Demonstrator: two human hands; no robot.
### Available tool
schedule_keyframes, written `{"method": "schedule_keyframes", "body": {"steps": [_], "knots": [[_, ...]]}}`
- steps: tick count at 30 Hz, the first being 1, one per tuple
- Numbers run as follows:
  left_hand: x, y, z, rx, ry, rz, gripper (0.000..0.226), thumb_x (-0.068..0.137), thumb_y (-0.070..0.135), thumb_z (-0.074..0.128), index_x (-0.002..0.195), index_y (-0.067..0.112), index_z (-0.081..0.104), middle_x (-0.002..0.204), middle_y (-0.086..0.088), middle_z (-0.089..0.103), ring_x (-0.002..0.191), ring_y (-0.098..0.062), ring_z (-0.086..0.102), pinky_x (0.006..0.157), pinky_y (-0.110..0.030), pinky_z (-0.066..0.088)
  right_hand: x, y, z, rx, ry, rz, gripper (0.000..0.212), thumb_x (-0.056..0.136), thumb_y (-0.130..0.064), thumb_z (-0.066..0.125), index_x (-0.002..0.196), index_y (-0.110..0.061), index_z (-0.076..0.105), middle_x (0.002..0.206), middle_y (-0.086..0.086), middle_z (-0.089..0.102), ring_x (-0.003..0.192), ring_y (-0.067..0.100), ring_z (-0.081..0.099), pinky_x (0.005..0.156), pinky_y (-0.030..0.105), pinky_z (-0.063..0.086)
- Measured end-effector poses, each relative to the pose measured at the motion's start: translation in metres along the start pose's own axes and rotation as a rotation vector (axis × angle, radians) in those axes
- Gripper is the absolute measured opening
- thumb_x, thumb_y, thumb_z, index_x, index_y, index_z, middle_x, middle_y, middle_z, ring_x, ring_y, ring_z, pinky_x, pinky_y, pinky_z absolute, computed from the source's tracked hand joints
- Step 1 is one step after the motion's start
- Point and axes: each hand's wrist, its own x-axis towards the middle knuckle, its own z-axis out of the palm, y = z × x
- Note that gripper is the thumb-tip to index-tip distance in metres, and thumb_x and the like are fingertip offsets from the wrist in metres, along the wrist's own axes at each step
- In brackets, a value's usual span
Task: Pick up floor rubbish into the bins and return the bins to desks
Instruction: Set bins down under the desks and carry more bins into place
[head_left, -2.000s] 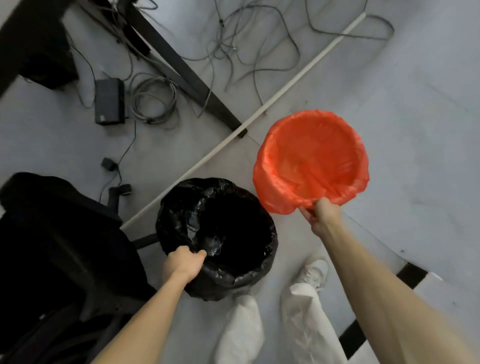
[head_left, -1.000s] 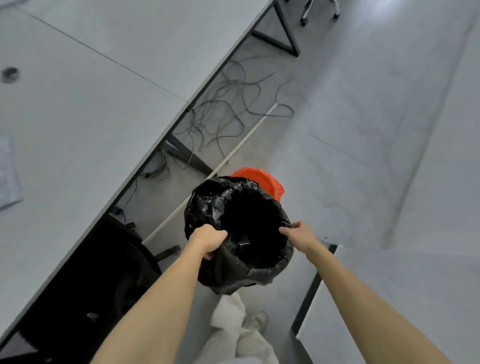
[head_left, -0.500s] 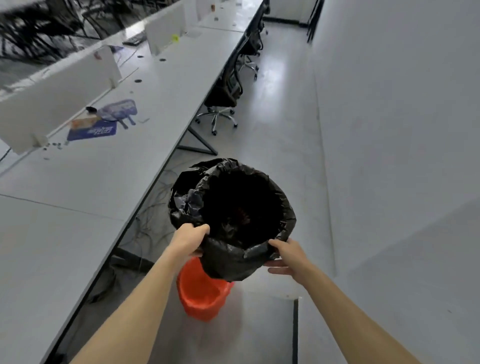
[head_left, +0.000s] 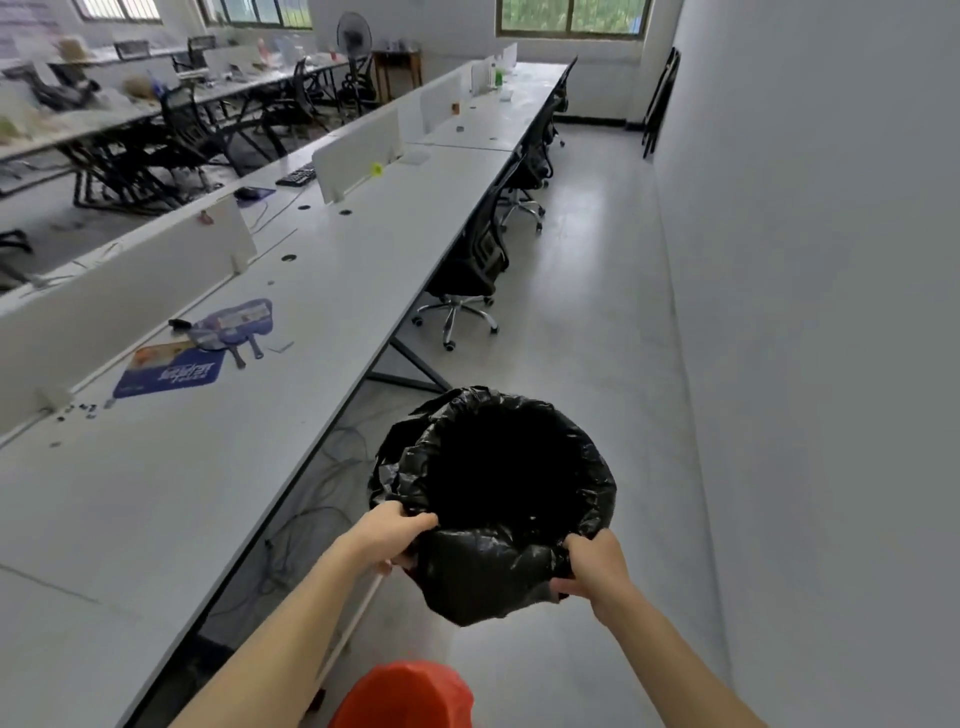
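Observation:
A bin lined with a black bag (head_left: 493, 499) is held up in front of me, above the floor, its dark inside hidden. My left hand (head_left: 392, 535) grips its near left rim. My right hand (head_left: 589, 566) grips the near right rim with fingers curled over the bag. A bin lined with an orange bag (head_left: 410, 693) stands on the floor at the bottom edge, between my arms.
A long white desk (head_left: 249, 415) runs along my left, with dividers, a blue mat (head_left: 169, 371) and paddles on it. Cables (head_left: 311, 499) lie under its edge. Black office chairs (head_left: 470, 270) stand further along the aisle. A grey wall (head_left: 831, 364) bounds the right side.
My right hand let go of the orange bin, which now stands on the floor, and took the black bin's rim. The black bin rose and my view lifted to the aisle.

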Motion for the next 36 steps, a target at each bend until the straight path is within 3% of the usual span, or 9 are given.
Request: {"method": "schedule_keyframes", "body": {"steps": [2, 6, 12, 15, 18, 23, 26, 29, 36], "knots": [[0.027, 0.028, -0.012, 0.102, 0.046, 0.000, 0.034, 0.091, 0.047, 0.055, 0.099, 0.015, 0.060, 0.096, -0.005, 0.072, 0.079, -0.017, 0.071, 0.063, -0.031, 0.051, 0.034, -0.032, -0.007, -0.054, 0.016, 0.042, 0.035, 0.098, -0.012, 0.044, 0.133, -0.008, 0.039, 0.131, 0.012, 0.048, 0.081, 0.030, 0.069, 0.053, 0.030, 0.059], [0.077, 0.074, -0.028, 0.183, 0.042, -0.006, 0.026, 0.093, 0.044, 0.054, 0.107, 0.023, 0.059, 0.111, 0.003, 0.064, 0.101, -0.015, 0.061, 0.085, -0.029, 0.049, 0.104, -0.092, -0.029, -0.076, 0.027, 0.066, 0.043, 0.098, -0.012, 0.045, 0.139, -0.005, 0.037, 0.140, 0.013, 0.044, 0.074, 0.025, 0.065, 0.070, 0.041, 0.063], [0.158, 0.124, -0.065, 0.208, 0.070, -0.044, 0.032, 0.094, 0.041, 0.051, 0.117, 0.022, 0.060, 0.122, 0.003, 0.062, 0.113, -0.016, 0.057, 0.092, -0.029, 0.046, 0.206, -0.163, -0.044, -0.031, 0.054, 0.068, 0.043, 0.096, -0.008, 0.047, 0.137, -0.001, 0.040, 0.126, 0.016, 0.049, 0.078, 0.027, 0.062, 0.056, 0.035, 0.061], [0.208, 0.143, -0.083, 0.192, 0.079, -0.056, 0.024, 0.095, 0.036, 0.051, 0.111, 0.022, 0.060, 0.120, 0.001, 0.063, 0.109, -0.015, 0.057, 0.093, -0.029, 0.045, 0.257, -0.196, -0.044, -0.025, 0.065, 0.096, 0.044, 0.096, -0.006, 0.047, 0.140, -0.002, 0.039, 0.128, 0.016, 0.048, 0.079, 0.026, 0.059, 0.055, 0.033, 0.060], [0.266, 0.162, -0.099, 0.198, 0.084, -0.069, 0.032, 0.095, 0.038, 0.051, 0.121, 0.021, 0.060, 0.125, 0.002, 0.062, 0.110, -0.014, 0.055, 0.090, -0.025, 0.042, 0.310, -0.230, -0.046, -0.026, 0.068, 0.110, 0.038, 0.095, -0.006, 0.049, 0.133, 0.000, 0.046, 0.126, 0.013, 0.051, 0.078, 0.028, 0.062, 0.055, 0.033, 0.059], [0.381, 0.234, -0.141, 0.206, 0.060, -0.027, 0.032, 0.094, 0.036, 0.052, 0.121, 0.021, 0.060, 0.123, 0.003, 0.062, 0.105, -0.012, 0.054, 0.087, -0.023, 0.041, 0.396, -0.312, -0.050, -0.051, 0.126, 0.123, 0.034, 0.097, -0.007, 0.049, 0.130, 0.001, 0.047, 0.131, 0.018, 0.050, 0.079, 0.028, 0.064, 0.064, 0.038, 0.062], [0.441, 0.292, -0.168, 0.223, 0.054, 0.017, 0.028, 0.093, 0.034, 0.049, 0.116, 0.023, 0.060, 0.113, 0.006, 0.060, 0.102, -0.011, 0.054, 0.085, -0.024, 0.042, 0.441, -0.363, -0.056, -0.051, 0.165, 0.108, 0.031, 0.098, -0.008, 0.049, 0.127, 0.000, 0.047, 0.117, 0.014, 0.054, 0.076, 0.028, 0.065, 0.072, 0.043, 0.063], [0.492, 0.347, -0.187, 0.234, 0.025, 0.052, 0.029, 0.093, 0.034, 0.049, 0.117, 0.022, 0.060, 0.117, 0.003, 0.061, 0.106, -0.014, 0.057, 0.089, -0.027, 0.046, 0.482, -0.405, -0.060, -0.045, 0.203, 0.120, 0.032, 0.097, -0.011, 0.049, 0.128, -0.003, 0.047, 0.105, 0.009, 0.057, 0.075, 0.026, 0.067, 0.080, 0.050, 0.061], [0.618, 0.466, -0.226, 0.305, 0.012, 0.146, 0.036, 0.096, 0.034, 0.047, 0.127, 0.019, 0.056, 0.130, -0.001, 0.058, 0.117, -0.018, 0.055, 0.096, -0.030, 0.046, 0.607, -0.499, -0.064, 0.034, 0.226, 0.108, 0.029, 0.097, -0.010, 0.052, 0.125, -0.001, 0.051, 0.106, 0.014, 0.057, 0.082, 0.031, 0.067, 0.062, 0.035, 0.062]]}}
